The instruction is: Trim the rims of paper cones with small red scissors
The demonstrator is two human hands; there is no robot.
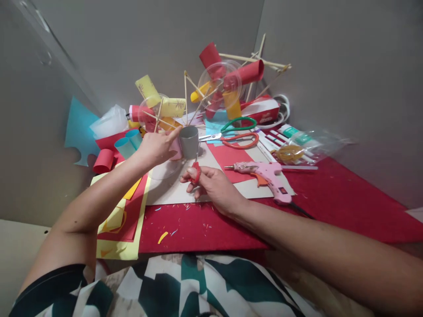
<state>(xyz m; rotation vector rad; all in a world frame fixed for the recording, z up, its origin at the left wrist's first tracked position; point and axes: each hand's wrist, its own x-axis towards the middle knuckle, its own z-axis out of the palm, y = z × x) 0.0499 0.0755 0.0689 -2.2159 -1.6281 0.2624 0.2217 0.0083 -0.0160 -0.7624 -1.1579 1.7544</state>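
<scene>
My left hand [157, 147] is closed around a grey paper roll [189, 141] and a pink roll beside it, holding them upright on a clear plastic lid [161, 169] over a beige card [172, 189]. My right hand [211, 185] pinches the red handle of a small tool [196, 171], perhaps a craft knife or small scissors, whose thin blade points up at the bottom of the grey roll.
A pink glue gun [269, 174] lies to the right on the card. Green and red scissors [236, 134], paper-roll and skewer wheels [224, 86], blue and red rolls [127, 147], yellow and red sheets [122, 220] and a bag of supplies [297, 147] crowd the red table.
</scene>
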